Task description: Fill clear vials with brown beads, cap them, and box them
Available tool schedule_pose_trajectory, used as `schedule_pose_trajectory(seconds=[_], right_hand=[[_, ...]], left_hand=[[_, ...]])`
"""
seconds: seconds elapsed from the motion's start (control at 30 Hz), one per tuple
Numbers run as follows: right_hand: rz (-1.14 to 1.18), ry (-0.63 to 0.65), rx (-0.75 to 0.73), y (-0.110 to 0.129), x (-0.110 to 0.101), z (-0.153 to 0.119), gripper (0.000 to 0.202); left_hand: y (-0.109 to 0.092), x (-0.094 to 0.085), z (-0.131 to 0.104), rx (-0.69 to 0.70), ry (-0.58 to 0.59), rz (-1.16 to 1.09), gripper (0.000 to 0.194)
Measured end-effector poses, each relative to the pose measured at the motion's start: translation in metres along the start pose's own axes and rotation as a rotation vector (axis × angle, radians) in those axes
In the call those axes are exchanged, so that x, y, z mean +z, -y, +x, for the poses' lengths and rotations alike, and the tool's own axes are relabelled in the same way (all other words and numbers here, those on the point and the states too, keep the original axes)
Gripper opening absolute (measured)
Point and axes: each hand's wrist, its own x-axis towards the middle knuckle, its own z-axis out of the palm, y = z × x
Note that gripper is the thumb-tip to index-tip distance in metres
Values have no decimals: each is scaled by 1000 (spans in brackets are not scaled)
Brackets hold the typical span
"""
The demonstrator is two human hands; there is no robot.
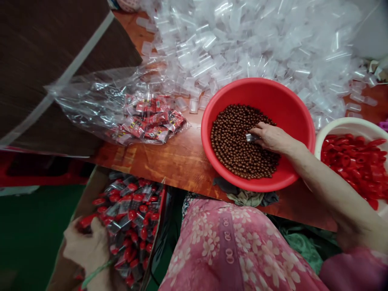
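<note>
My right hand (271,137) reaches into a red basin (291,107) and pinches a small clear plastic container (251,138) just over the brown balls (239,159) that fill its bottom. At the lower left, my left hand (87,244) is at the edge of a cardboard box (79,202), its fingers closed around a red-capped container (87,221). Much of that container is hidden by the hand. Many more clear containers with red caps (131,226) fill the box.
Behind the basin spreads a large heap of clear containers (242,44). A white basin (321,139) of red caps (353,161) stands at the right. On the wooden table (178,159) lies a plastic bag (100,101) with red packets (154,121). Cloths (247,198) lie under the red basin's near side.
</note>
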Motion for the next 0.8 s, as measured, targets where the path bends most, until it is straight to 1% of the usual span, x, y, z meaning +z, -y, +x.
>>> schedule_pose_trajectory(seconds=[0.03,0.07,0.1,0.13,0.17,0.2,0.23,0.27,0.3,0.33,0.4,0.47,0.5,0.53,0.6,0.7,0.8], right_hand=[[-9,-10,-10,1,1,0,41],[-13,-22,-19,1,1,0,40],[-7,-31,-27,1,1,-2,40],[11,-33,-37,1,0,-3,40],[37,-30,-45,1,-1,-5,41],[68,-26,-48,2,-3,-6,41],[90,-26,-42,4,-5,-8,40],[98,-26,-30,7,-7,-9,39],[91,-27,-15,12,-10,-10,36],[70,-27,-2,18,-13,-10,33],[19,-25,-6,32,-18,-9,30],[-4,-11,-66,48,-23,-5,31],[-2,3,-102,55,-25,-2,32],[4,21,-133,61,-26,0,33],[18,50,-169,67,-27,6,34],[43,56,-213,65,-26,13,26],[133,77,-269,56,-24,18,15]], left_hand=[[8,-5,2,-21,30,52,26],[10,-6,4,-39,9,84,31],[6,-4,6,-38,-5,92,35],[-3,1,7,-22,-23,52,36],[-18,9,8,4,-75,-28,34],[-37,19,6,55,-12,-139,35],[-60,31,3,86,-8,-313,32],[-86,43,-2,142,46,-465,30],[-112,56,-10,220,153,-556,30],[-139,69,-18,283,240,-598,32],[-187,93,-38,396,351,-673,45],[-224,114,-56,521,505,-831,56],[-237,124,-64,565,559,-884,60],[-247,133,-70,604,589,-914,64],[-256,149,-79,628,597,-938,69],[-253,164,-84,597,608,-973,70],[-245,171,-84,607,618,-1006,68]])
